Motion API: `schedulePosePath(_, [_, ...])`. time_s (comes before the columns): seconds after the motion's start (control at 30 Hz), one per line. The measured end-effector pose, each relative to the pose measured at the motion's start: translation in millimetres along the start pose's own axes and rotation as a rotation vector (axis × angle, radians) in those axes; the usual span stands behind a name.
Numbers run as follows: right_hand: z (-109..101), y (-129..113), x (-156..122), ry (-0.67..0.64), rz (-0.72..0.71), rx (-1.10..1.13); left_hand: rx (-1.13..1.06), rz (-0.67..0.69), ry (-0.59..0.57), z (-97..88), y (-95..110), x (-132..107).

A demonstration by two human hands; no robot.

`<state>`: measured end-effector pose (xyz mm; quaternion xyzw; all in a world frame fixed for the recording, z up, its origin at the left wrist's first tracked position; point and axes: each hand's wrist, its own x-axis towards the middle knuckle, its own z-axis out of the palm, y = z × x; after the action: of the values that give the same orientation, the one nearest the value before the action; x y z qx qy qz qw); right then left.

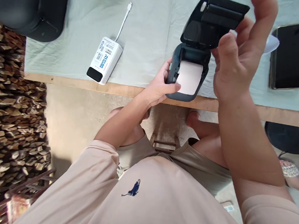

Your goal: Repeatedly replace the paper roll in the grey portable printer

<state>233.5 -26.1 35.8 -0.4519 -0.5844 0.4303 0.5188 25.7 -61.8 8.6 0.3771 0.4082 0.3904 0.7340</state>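
Dark handheld device point(193, 55) at the near edge of the table point(148, 31), lid point(212, 21) hinged up and tilted back, white paper roll point(190, 78) inside its compartment. Left hand point(164, 83) closed round the device's left side, thumb over the rim by the paper; its other fingers mostly hidden by the body. Right hand point(240, 53) at the lid's right edge, fingers bent, thumb raised; cannot tell whether it grips the lid or only touches it. Small white patch at that thumb tip, unclear whether nail or object. Pale translucent piece point(272, 44) partly hidden behind the same hand, nature unclear. Black case point(30, 7) cut off at top left; woodpile point(13, 114) cut by the left edge, its logs too many to count. Under the table at right, a black rounded object point(288, 138), partly covered by the table and cut by the frame. Print on the white power bank point(105, 60) too small to read. Count: two hands, one device, one lid, one paper roll, one power bank with one white cable point(123, 22) lying left of the device, one dark-screened phone point(292, 56) right of the right hand, one case.
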Motion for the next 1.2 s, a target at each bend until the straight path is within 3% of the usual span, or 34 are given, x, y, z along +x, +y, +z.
schedulePosePath(0.1, [11.8, -1.4, 1.2, 0.192, -0.233, 0.087, 0.026, 0.019, -0.015, -1.2, 0.4, -0.9])
schedulePosePath(0.17, [16.1, 0.8, 2.1, 0.209, -0.281, 0.073, 0.027, 0.028, -0.025, -0.5, 1.9, -2.1])
schedulePosePath(0.53, [8.0, 8.2, -9.9, 0.013, -0.234, -0.092, -0.057, 0.042, -0.057, 3.4, 8.2, -3.5])
schedulePosePath(0.73, [5.1, 19.2, -15.8, -0.024, -0.365, -0.142, -0.069, 0.026, -0.043, 3.1, 8.6, -5.7])
schedulePosePath(1.0, [0.7, 25.3, -16.8, -0.039, -0.331, -0.311, -0.106, 0.01, -0.031, 4.1, 10.4, -7.1])
schedulePosePath(1.1, [0.5, 30.2, -15.1, -0.021, -0.287, -0.247, -0.118, 0.01, -0.041, 4.8, 11.3, -8.2])
schedulePosePath(1.2, [0.5, 34.0, -15.7, -0.02, -0.147, -0.087, -0.113, 0.023, -0.066, 3.4, 10.6, -9.4])
